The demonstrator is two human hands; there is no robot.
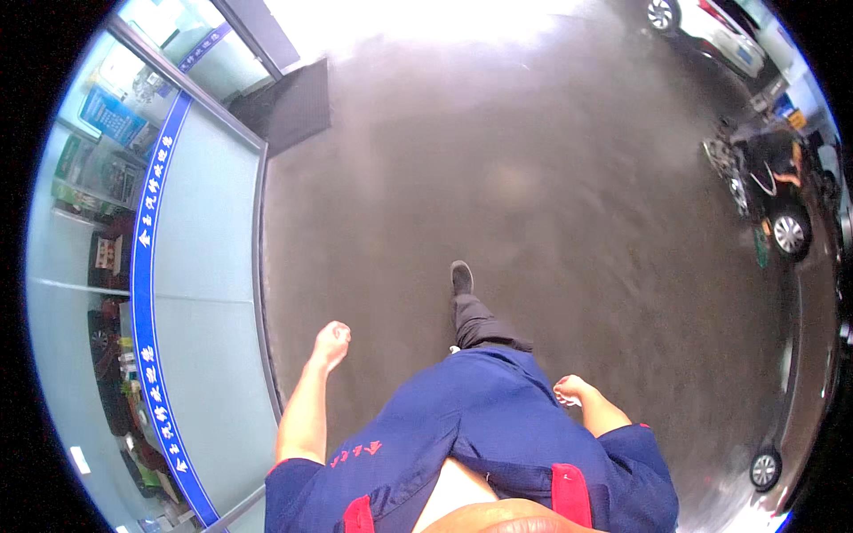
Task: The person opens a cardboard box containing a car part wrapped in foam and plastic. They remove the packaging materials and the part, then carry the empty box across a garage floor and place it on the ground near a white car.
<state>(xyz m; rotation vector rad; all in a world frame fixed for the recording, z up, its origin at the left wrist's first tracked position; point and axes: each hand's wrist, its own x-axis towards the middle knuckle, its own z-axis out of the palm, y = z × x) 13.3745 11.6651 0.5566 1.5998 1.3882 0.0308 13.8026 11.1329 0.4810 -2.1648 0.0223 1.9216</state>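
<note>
My left hand (332, 345) hangs out in front to the left, fingers curled loosely, with nothing seen in it. It is over the grey floor, nearest to the glass wall, and touches nothing. My right hand (576, 391) is at the right side of my body, fingers closed. A small white thing (571, 401) shows at its fingers, too small to name. Between the two hands are my dark blue jacket (498, 391) with red trim and one dark shoe (461, 277) stepping forward.
Along the left runs a glass wall (209, 222) with a blue strip (147, 222); a dark mat (298, 107) lies by it. On the right stand a dark car (810, 329) and, by its wheel, what looks like a bending person (771, 160). A white car (715, 35) is farther off.
</note>
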